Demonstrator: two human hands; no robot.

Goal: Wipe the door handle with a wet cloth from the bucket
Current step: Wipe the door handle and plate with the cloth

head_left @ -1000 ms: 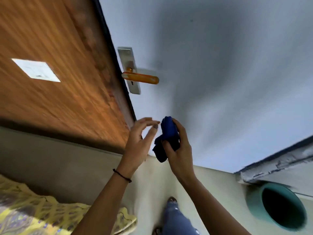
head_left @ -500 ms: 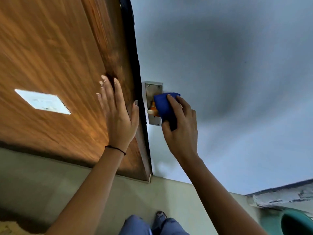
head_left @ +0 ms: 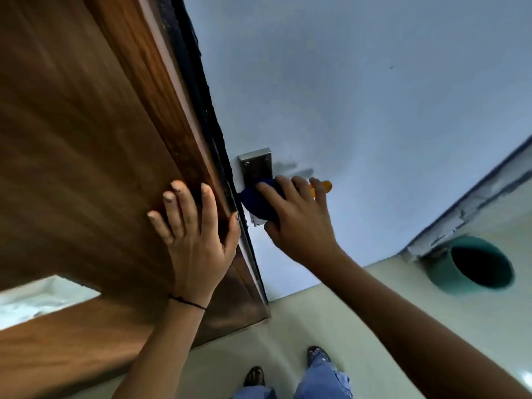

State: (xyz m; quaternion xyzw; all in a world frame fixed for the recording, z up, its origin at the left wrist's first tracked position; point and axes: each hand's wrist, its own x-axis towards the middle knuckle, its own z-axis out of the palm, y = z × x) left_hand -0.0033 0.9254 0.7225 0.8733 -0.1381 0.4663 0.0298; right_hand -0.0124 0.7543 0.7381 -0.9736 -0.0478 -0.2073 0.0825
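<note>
My right hand point(head_left: 299, 223) presses a dark blue wadded cloth point(head_left: 259, 204) against the orange lever door handle point(head_left: 324, 186), right where the lever meets its brushed steel backplate point(head_left: 256, 165). My fingers point(head_left: 290, 187) curl over the cloth and the lever, closed around both; only the orange tip pokes out past my knuckles, and the backplate's top edge shows above the cloth. My left hand point(head_left: 195, 240) lies flat and spread on the brown wood-grain panel point(head_left: 86, 156) just left of the handle, holding nothing, its thumb at the panel's dark edge strip point(head_left: 201, 90). The handle sits on the pale blue-grey door point(head_left: 359, 96), whose face is bare above and to the right of the lever. Well to the lower right of the handle, a teal round bucket point(head_left: 475, 269) stands on the pale floor point(head_left: 288, 326) by the door's bottom edge. My feet are well below the handle.
</note>
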